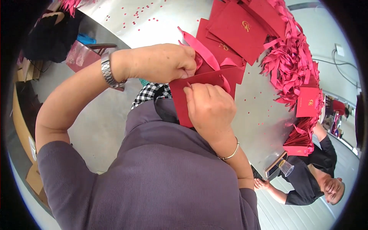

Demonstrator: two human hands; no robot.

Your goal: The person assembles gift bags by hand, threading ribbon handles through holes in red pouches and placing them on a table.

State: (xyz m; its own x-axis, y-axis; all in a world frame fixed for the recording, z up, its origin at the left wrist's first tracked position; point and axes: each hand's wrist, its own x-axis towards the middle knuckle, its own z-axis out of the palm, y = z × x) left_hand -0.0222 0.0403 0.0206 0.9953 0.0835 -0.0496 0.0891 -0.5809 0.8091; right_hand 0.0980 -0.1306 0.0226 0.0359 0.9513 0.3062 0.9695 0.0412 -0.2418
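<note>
Overall, a pale, smooth-topped surface (264, 142) runs along the far side and right of the person, its upper part cut off by the frame. On it, a large heap of bright pinkish-red ribbon strips (285, 69) lies to the right, too tangled to separate by eye. Beside the heap, an overlapping stack of dark-red paper bags with gold emblems (237, 30) is partly cropped at the top. One flat, dark-red paper bag (180, 101) is held tilted in front of the body, near the surface's edge. The right hand (212, 105) has its fingers closed over the front of this bag; the thumb side is visible, the far side is not. The left hand (165, 61) is at the bag's upper edge, fingers curled tight; what they pinch cannot be told, the knuckles covering it. A glossy pinkish-red ribbon (201, 50) stands out above the bag, just beside the left fingers. The step in hand is judged to be working ribbon at the bag's upper edge; the next move would call for a steady right-hand hold and a fine left-hand pinch. Hidden: the bag's interior and the ribbon's attachment. Smallest, red dots (136, 15) litter the surface.
</note>
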